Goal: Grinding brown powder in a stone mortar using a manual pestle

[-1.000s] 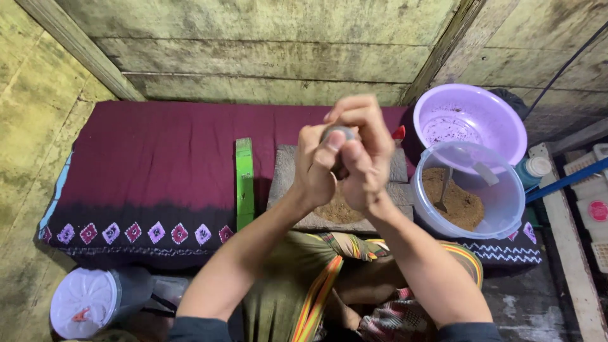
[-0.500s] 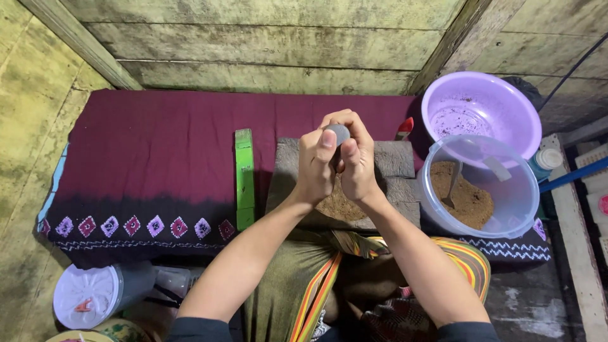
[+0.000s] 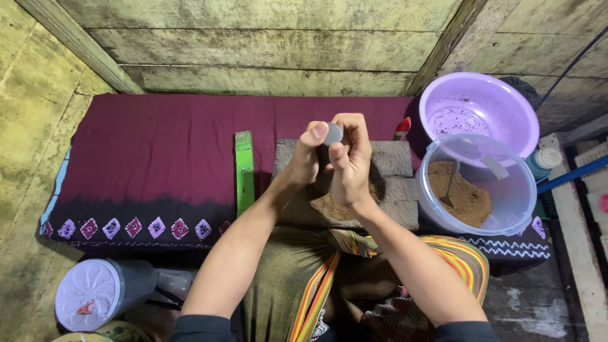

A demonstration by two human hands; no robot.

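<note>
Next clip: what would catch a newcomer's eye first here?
Both hands meet mid-frame, the left hand and right hand pinching a small grey round piece above a grey block dusted with brown powder. Right of them stands a clear tub of brown powder with a spoon, and a purple basin behind it. A maroon patterned cloth covers the low platform.

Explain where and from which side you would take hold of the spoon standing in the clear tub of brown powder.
Grip the spoon by its upper handle, coming from above. Its bowl end sits in the brown powder, and the handle leans up inside the clear tub, so only the open top leaves the fingers room.
</note>
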